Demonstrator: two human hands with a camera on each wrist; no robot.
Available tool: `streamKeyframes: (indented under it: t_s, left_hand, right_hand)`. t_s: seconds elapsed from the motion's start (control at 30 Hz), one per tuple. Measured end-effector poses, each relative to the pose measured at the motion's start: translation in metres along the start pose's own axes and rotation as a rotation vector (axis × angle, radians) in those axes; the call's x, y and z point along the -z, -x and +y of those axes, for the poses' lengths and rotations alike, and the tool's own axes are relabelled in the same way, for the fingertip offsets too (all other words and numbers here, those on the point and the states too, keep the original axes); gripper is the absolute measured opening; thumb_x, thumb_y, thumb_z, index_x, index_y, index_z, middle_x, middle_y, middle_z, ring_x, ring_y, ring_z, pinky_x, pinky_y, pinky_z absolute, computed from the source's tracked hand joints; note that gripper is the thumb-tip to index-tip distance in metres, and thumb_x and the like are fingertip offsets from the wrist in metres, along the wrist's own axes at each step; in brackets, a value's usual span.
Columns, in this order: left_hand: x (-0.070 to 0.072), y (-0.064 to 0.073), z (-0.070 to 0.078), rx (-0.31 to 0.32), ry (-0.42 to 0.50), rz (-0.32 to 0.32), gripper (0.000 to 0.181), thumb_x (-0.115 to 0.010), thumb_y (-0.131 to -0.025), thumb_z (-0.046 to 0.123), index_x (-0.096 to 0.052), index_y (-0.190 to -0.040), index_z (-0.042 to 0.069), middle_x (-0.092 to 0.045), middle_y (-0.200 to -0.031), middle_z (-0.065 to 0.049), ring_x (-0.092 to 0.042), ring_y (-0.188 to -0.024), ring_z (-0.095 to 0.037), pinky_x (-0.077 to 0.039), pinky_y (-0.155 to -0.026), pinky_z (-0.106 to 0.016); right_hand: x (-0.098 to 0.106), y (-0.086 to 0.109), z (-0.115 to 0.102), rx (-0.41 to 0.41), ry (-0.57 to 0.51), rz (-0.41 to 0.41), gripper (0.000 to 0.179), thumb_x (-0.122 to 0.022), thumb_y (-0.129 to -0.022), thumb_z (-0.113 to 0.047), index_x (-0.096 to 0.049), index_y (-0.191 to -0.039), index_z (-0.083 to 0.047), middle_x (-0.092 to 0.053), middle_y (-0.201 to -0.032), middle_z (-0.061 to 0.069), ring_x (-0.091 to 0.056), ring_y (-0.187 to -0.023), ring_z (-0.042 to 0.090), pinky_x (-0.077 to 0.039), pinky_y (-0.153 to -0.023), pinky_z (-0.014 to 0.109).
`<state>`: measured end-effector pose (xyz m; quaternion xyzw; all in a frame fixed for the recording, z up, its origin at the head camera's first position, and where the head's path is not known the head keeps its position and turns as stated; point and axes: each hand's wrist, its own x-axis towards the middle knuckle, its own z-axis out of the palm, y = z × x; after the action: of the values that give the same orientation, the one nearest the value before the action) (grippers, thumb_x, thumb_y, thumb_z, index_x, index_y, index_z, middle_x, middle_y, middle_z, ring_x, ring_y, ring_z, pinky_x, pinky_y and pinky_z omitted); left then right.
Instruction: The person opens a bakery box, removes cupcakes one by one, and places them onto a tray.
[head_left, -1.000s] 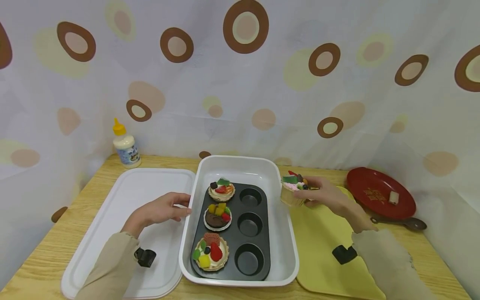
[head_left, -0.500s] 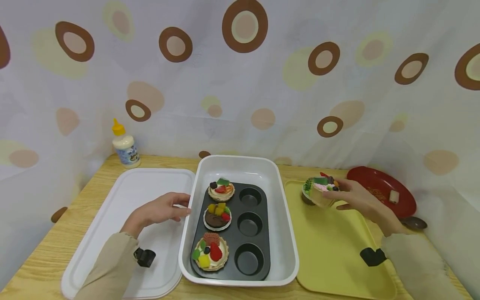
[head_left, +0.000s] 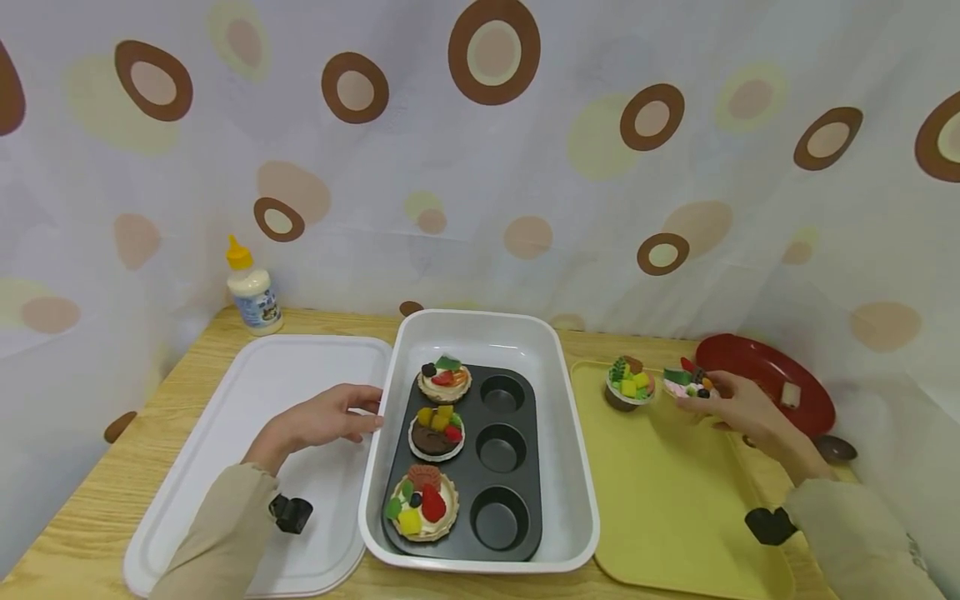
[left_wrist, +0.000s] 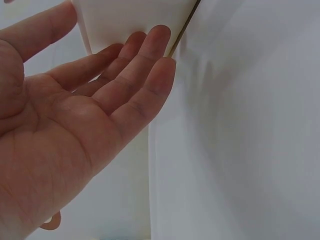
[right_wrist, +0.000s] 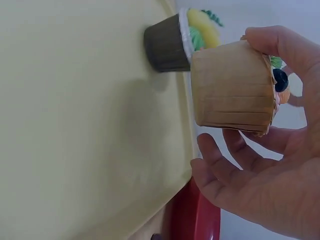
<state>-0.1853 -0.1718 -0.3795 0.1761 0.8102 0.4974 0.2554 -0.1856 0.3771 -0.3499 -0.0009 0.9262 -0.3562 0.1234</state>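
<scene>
My right hand [head_left: 746,408] pinches a cupcake [right_wrist: 232,87] in a tan paper cup, topped with pink cream, a strawberry and berries. It hangs over the far part of the yellow tray [head_left: 667,500]. Just left of it, a cupcake in a dark brown cup [head_left: 628,385] with green and yellow topping stands on that tray. My left hand [head_left: 330,417] has its fingers at the left rim of the white deep tray [head_left: 570,500], fingers straight and relaxed. Inside that tray lies a dark muffin pan [head_left: 468,467], with several fruit-topped tarts [head_left: 437,435] in its left column.
A white lid-like tray [head_left: 225,467] lies on the left. A squeeze bottle [head_left: 255,296] with a yellow tip stands at the back left. At the back right are a red plate [head_left: 750,383] bearing a small pale block [head_left: 791,395] and a dark spoon [head_left: 835,449].
My right hand has carried the tan-cup cupcake rightward, from beside the white deep tray to over the yellow tray, past the brown-cup cupcake. My left hand has stayed put.
</scene>
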Motion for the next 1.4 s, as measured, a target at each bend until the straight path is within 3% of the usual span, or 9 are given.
streamKeyframes:
  t_s: [0.2, 0.4, 0.6, 0.73, 1.2, 1.3, 1.4]
  left_hand:
    - [0.0, 0.0, -0.002, 0.001, -0.002, 0.0, 0.049, -0.057, -0.095, 0.016, -0.045, -0.135, -0.009, -0.055, -0.125, -0.021, -0.055, -0.105, -0.026, -0.052, -0.085, -0.041]
    - [-0.001, 0.0, -0.001, -0.001, 0.007, 0.001, 0.049, -0.058, -0.095, 0.016, -0.045, -0.135, -0.01, -0.055, -0.124, -0.021, -0.055, -0.104, -0.026, -0.052, -0.084, -0.04]
    - [-0.001, 0.001, 0.0, 0.0, 0.005, 0.003, 0.048, -0.057, -0.095, 0.015, -0.045, -0.135, -0.01, -0.056, -0.123, -0.021, -0.055, -0.103, -0.025, -0.052, -0.084, -0.04]
    - [-0.001, 0.001, 0.0, -0.006, 0.009, 0.003, 0.048, -0.057, -0.095, 0.014, -0.045, -0.134, -0.01, -0.056, -0.123, -0.021, -0.055, -0.102, -0.025, -0.053, -0.084, -0.04]
    - [-0.001, 0.002, -0.001, -0.005, 0.011, 0.003, 0.049, -0.057, -0.095, 0.016, -0.044, -0.135, -0.01, -0.055, -0.123, -0.021, -0.056, -0.103, -0.025, -0.052, -0.085, -0.04]
    - [-0.001, 0.001, -0.001, -0.001, 0.008, 0.004, 0.049, -0.058, -0.095, 0.017, -0.045, -0.135, -0.009, -0.055, -0.124, -0.021, -0.056, -0.104, -0.026, -0.052, -0.085, -0.041]
    - [-0.001, 0.0, -0.001, 0.004, 0.005, 0.006, 0.049, -0.058, -0.095, 0.017, -0.045, -0.135, -0.009, -0.055, -0.124, -0.02, -0.055, -0.104, -0.025, -0.052, -0.085, -0.04]
  right_hand:
    - [-0.007, -0.005, 0.017, -0.047, 0.026, 0.07, 0.097, -0.065, -0.087, -0.047, -0.016, -0.146, 0.012, -0.028, -0.142, 0.036, -0.05, -0.101, 0.033, -0.051, -0.071, 0.035]
    - [-0.015, -0.007, 0.028, -0.059, -0.002, 0.096, 0.093, -0.068, -0.087, -0.043, -0.02, -0.145, 0.011, -0.037, -0.133, 0.032, -0.051, -0.093, 0.025, -0.052, -0.067, 0.031]
    - [-0.017, -0.006, 0.03, -0.064, 0.003, 0.093, 0.095, -0.07, -0.085, -0.043, -0.02, -0.144, 0.011, -0.034, -0.136, 0.034, -0.045, -0.11, 0.041, -0.046, -0.086, 0.05]
    - [-0.019, -0.007, 0.032, -0.061, 0.013, 0.105, 0.096, -0.072, -0.083, -0.044, -0.021, -0.143, 0.011, -0.034, -0.136, 0.033, -0.041, -0.115, 0.044, -0.038, -0.094, 0.058]
    - [-0.016, -0.006, 0.036, -0.037, -0.009, 0.08, 0.092, -0.069, -0.086, -0.043, -0.021, -0.145, 0.009, -0.032, -0.139, 0.032, -0.039, -0.119, 0.043, -0.038, -0.094, 0.056]
    - [-0.012, -0.004, 0.032, -0.028, -0.026, 0.082, 0.086, -0.064, -0.09, -0.043, -0.022, -0.145, 0.007, -0.03, -0.139, 0.033, -0.037, -0.12, 0.044, -0.044, -0.089, 0.048]
    - [-0.008, -0.002, 0.027, -0.008, -0.066, 0.138, 0.08, -0.059, -0.093, -0.043, -0.023, -0.144, 0.008, -0.029, -0.139, 0.034, -0.038, -0.117, 0.042, -0.048, -0.078, 0.034]
